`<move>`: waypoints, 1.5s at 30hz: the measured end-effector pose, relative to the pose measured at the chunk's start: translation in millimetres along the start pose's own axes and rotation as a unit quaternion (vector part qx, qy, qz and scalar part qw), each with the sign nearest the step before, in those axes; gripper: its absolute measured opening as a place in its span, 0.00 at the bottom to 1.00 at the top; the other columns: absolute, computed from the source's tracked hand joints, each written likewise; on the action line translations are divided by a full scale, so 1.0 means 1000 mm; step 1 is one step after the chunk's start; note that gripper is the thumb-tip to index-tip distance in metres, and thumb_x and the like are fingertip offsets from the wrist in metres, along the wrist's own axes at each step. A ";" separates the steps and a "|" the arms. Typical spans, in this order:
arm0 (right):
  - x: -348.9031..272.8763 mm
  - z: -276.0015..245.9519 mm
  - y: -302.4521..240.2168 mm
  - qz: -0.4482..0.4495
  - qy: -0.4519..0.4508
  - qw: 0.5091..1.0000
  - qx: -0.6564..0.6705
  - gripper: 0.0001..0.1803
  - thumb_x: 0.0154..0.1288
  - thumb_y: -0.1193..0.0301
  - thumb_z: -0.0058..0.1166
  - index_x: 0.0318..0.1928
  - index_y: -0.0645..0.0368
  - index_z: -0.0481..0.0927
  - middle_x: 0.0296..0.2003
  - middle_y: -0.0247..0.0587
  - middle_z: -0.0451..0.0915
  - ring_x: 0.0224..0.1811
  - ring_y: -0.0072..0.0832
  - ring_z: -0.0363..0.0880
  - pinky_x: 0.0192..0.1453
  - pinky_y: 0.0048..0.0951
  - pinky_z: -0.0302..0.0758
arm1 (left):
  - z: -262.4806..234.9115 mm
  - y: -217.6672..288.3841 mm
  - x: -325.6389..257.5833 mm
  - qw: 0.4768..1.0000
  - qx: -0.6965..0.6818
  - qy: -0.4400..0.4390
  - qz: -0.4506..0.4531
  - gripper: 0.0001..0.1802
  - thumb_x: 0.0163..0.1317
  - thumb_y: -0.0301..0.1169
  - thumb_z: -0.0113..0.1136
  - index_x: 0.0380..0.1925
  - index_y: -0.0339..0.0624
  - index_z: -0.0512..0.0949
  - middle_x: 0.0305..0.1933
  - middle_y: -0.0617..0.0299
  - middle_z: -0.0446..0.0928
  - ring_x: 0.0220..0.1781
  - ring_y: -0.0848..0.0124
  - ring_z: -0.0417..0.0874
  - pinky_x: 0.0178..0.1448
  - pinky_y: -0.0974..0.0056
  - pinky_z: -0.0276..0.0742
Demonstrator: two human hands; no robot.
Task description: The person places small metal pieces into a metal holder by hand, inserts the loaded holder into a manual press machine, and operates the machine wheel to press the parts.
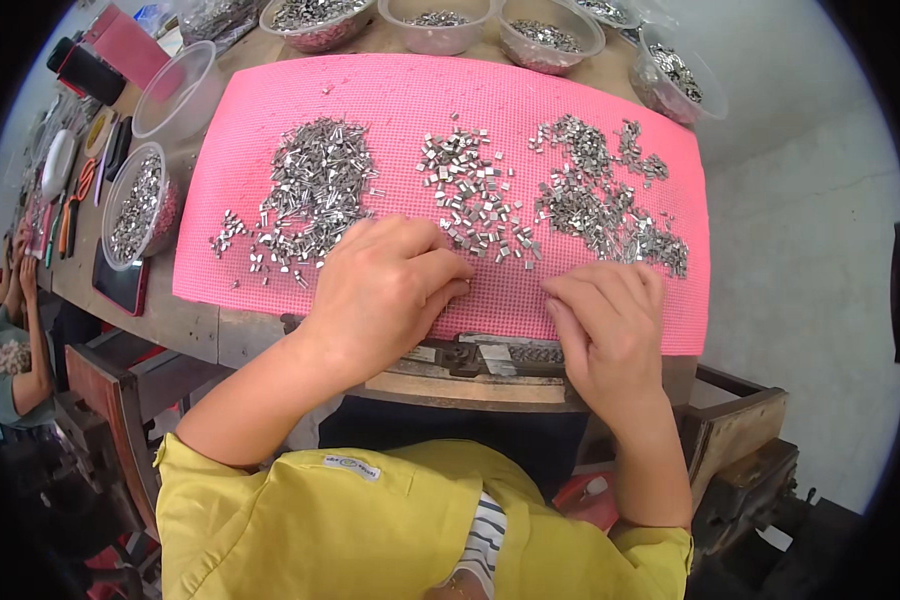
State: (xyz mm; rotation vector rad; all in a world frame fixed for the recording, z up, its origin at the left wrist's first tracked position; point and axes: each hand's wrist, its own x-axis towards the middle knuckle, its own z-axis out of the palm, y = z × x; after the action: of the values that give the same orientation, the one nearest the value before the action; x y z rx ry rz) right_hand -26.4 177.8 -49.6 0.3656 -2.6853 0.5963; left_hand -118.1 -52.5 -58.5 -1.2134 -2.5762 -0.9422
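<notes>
A pink textured mat (390, 90) lies on the table, with small shiny metal pieces sorted into piles. The left pile (320, 175) is dense; a looser middle group (470, 190) holds small blocks, and the right pile (585, 200) spreads toward the mat's edge. My left hand (385, 280) rests at the near side of the left pile, thumb and fingertips pinched together. Whatever is between them is too small to tell. Across a short gap, my right hand (615, 325) is below the right pile with its fingers curled to the thumb; its grip is hidden too.
A dark metal bar (500, 355) runs along the table's near edge. Clear plastic bowls of metal pieces (548, 45) line the back, and another bowl (140, 210) stands left. A phone (120, 280) and orange-handled scissors (83, 180) lie there. Another person (20, 350) sits far left.
</notes>
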 end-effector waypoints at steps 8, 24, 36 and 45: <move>0.023 0.013 -0.001 -0.010 -0.011 1.000 -0.024 0.09 0.60 0.78 0.68 0.41 0.57 0.85 0.37 0.36 0.82 0.43 0.36 0.80 0.54 0.40 0.69 | -0.004 -0.014 0.004 1.000 -0.008 -0.015 -0.004 0.11 0.50 0.26 0.77 0.36 0.45 0.89 0.34 0.63 0.82 0.39 0.62 0.84 0.44 0.58 0.79; 0.028 0.009 0.001 -0.004 -0.051 0.999 0.011 0.06 0.59 0.76 0.65 0.38 0.57 0.83 0.35 0.37 0.77 0.41 0.37 0.76 0.51 0.39 0.68 | -0.016 -0.008 0.004 0.998 -0.016 -0.045 -0.033 0.11 0.49 0.23 0.76 0.35 0.45 0.89 0.37 0.63 0.81 0.42 0.61 0.83 0.47 0.58 0.79; 0.040 0.022 0.000 -0.039 -0.036 0.998 -0.043 0.05 0.59 0.76 0.64 0.34 0.57 0.79 0.32 0.38 0.73 0.40 0.37 0.75 0.48 0.39 0.68 | -0.015 -0.016 0.011 0.998 -0.002 -0.058 0.016 0.10 0.49 0.25 0.76 0.33 0.48 0.89 0.36 0.64 0.79 0.42 0.62 0.80 0.48 0.58 0.77; 0.036 0.027 -0.005 0.007 -0.041 0.999 0.011 0.07 0.61 0.75 0.63 0.36 0.58 0.77 0.33 0.41 0.73 0.40 0.39 0.75 0.47 0.42 0.69 | -0.011 -0.021 0.018 0.996 -0.023 -0.066 0.054 0.11 0.49 0.27 0.76 0.35 0.48 0.89 0.36 0.66 0.79 0.43 0.62 0.79 0.49 0.58 0.77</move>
State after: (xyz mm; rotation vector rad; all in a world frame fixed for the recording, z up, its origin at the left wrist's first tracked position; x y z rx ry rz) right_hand -65.3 155.3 -56.6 0.3841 -2.7628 0.6296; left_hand -147.2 -57.2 -53.4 -1.4571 -2.5691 -0.9351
